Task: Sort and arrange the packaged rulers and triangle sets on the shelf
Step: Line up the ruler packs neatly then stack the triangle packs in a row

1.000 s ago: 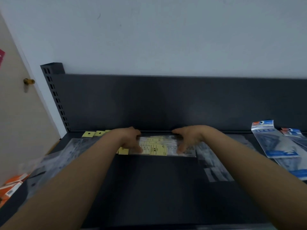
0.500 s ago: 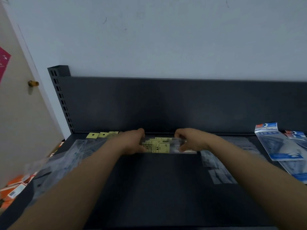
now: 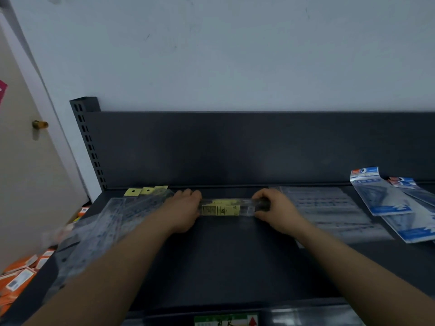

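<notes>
A stack of clear packaged rulers with yellow labels point(image 3: 222, 208) stands on edge near the back of the dark shelf point(image 3: 223, 267). My left hand point(image 3: 182, 211) grips its left end and my right hand point(image 3: 274, 211) grips its right end, fingers curled over the top. More clear rulers with yellow hang tabs point(image 3: 131, 208) lie fanned out at the left. Clear flat packages point(image 3: 329, 212) lie to the right of my right hand. Blue-headed triangle set packs point(image 3: 381, 191) lie at the far right.
The shelf's dark back panel point(image 3: 235, 149) rises just behind the stack, with a slotted upright point(image 3: 88, 142) at its left end. Orange packaged items point(image 3: 18, 278) sit below the shelf at the left. A door with a brass knob point(image 3: 40, 124) is on the left.
The ruler stack has gone from lying flat under my hands to standing on its long edge. Both hands now hold its ends, spread a little wider apart.
</notes>
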A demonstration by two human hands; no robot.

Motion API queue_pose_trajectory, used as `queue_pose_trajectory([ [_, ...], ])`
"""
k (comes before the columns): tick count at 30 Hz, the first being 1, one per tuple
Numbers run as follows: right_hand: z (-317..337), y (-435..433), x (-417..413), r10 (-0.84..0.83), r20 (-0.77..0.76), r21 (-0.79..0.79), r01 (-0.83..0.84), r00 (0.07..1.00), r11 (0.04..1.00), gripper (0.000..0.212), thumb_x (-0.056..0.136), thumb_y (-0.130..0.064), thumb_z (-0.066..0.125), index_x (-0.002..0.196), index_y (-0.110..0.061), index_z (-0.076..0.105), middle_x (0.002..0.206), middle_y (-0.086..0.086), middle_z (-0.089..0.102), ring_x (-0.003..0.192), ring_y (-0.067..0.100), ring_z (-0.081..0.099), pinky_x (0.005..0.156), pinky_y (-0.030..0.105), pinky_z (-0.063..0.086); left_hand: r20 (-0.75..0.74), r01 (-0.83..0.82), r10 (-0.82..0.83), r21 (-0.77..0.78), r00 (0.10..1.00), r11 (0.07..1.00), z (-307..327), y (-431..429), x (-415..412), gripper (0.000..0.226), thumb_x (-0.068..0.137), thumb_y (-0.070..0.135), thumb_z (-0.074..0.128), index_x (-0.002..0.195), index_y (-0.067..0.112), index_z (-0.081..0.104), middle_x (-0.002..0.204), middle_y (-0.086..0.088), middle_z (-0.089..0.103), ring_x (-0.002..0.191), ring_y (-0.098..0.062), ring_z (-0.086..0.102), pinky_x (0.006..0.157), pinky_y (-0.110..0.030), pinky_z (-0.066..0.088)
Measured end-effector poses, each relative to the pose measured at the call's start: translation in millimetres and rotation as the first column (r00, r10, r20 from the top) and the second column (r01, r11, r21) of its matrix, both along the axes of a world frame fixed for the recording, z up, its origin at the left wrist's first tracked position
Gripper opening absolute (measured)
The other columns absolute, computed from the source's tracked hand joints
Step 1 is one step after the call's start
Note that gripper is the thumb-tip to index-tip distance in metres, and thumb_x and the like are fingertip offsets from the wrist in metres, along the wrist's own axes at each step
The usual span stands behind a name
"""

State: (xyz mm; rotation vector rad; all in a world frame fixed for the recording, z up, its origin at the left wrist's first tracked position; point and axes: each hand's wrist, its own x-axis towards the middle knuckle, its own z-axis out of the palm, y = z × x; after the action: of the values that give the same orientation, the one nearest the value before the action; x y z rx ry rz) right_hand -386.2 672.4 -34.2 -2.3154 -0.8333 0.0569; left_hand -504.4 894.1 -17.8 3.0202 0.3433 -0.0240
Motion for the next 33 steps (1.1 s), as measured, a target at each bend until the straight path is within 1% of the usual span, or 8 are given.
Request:
queue_pose_trajectory([
  [4,9.0,-12.2,4.1,0.003,-0.123,0.038,0.002,0.992,0.999,0.029,0.076,-0.005,0.077,0.095,-0.023,0.064,0.094,-0.005,0.065,0.086,0.009,0.061,0.071,0.013,0.045,0.122,-0.044,0.070,-0.202,0.990,0.978,1.6,2.6,-3.6,0.037,0.088,0.032,0.063,0.121,0.024,0.047,0.125,0.000,0.051,0.111,-0.018,0.049,0.093,-0.030,0.042],
  [8,5.5,-14.8,2.7,-0.056,-0.185,0.091,0.074,0.981,0.993,0.033,0.075,-0.002,0.076,0.100,-0.020,0.063,0.091,-0.007,0.063,0.088,0.011,0.059,0.068,0.010,0.043,0.147,-0.164,0.266,-0.488,0.953,0.858,4.2,5.7,-13.0,0.051,0.085,0.030,0.070,0.129,0.019,0.046,0.132,0.001,0.050,0.111,-0.015,0.050,0.087,-0.024,0.039],
  [12,-1.9,-6.2,-3.6,-0.082,-0.140,0.031,0.087,0.987,0.996,0.059,0.078,-0.007,0.073,0.131,-0.018,0.051,0.126,0.002,0.045,0.103,0.008,0.047,0.087,0.012,0.035,0.132,-0.173,0.281,-0.527,0.951,0.832,0.3,-2.1,-11.8,0.049,0.093,0.021,0.059,0.136,0.012,0.038,0.131,-0.001,0.047,0.111,-0.018,0.048,0.086,-0.024,0.037],
  [15,-2.3,-1.5,-4.9,-0.046,-0.094,-0.033,0.043,0.994,0.999,0.056,0.085,-0.010,0.065,0.137,-0.015,0.043,0.135,0.005,0.033,0.102,0.007,0.041,0.085,0.005,0.028,0.138,-0.168,0.277,-0.523,0.951,0.836,-5.6,-10.0,-10.3,0.050,0.097,0.017,0.048,0.142,0.010,0.028,0.143,-0.010,0.035,0.123,-0.024,0.044,0.096,-0.027,0.035],
  [19,0.4,-1.2,-1.7,0.000,-0.028,-0.187,-0.005,1.000,0.982,0.033,0.092,-0.021,0.057,0.124,-0.018,0.049,0.121,0.003,0.037,0.113,0.018,0.044,0.093,0.017,0.032,0.112,-0.173,0.251,-0.463,0.961,0.869,-7.5,-9.1,-11.2,0.049,0.099,0.014,0.040,0.144,0.012,0.023,0.146,-0.013,0.023,0.127,-0.028,0.041,0.104,-0.032,0.033],
  [24,14.6,13.3,1.0,-0.001,0.176,-0.516,0.093,0.984,0.852,0.039,0.095,-0.039,0.038,0.128,-0.019,0.043,0.133,0.008,0.045,0.127,0.027,0.030,0.106,0.037,0.023,-0.028,-0.229,0.228,-0.208,0.973,0.951,-2.3,0.9,0.1,0.038,0.099,0.031,0.037,0.133,0.016,0.036,0.137,-0.013,0.035,0.126,-0.030,0.036,0.104,-0.040,0.033],
  [30,13.1,41.7,5.8,0.057,0.163,-0.528,0.038,0.985,0.848,0.042,0.096,-0.038,0.035,0.132,-0.018,0.037,0.135,0.009,0.040,0.126,0.028,0.033,0.108,0.040,0.022,0.011,-0.225,0.225,0.072,0.974,0.972,-7.0,-0.9,12.9,0.050,0.097,0.045,0.026,0.136,0.014,0.032,0.140,-0.010,0.037,0.131,-0.029,0.032,0.110,-0.046,0.021],
  [33,11.0,47.0,13.6,0.071,0.162,-0.535,0.027,0.984,0.845,0.045,0.096,-0.041,0.033,0.136,-0.019,0.035,0.135,0.009,0.040,0.127,0.028,0.033,0.110,0.040,0.018,0.049,-0.173,0.167,0.178,0.985,0.969,-15.3,2.5,15.8,0.058,0.096,0.051,0.020,0.142,0.016,0.028,0.143,-0.007,0.036,0.136,-0.026,0.026,0.116,-0.054,0.000],
])
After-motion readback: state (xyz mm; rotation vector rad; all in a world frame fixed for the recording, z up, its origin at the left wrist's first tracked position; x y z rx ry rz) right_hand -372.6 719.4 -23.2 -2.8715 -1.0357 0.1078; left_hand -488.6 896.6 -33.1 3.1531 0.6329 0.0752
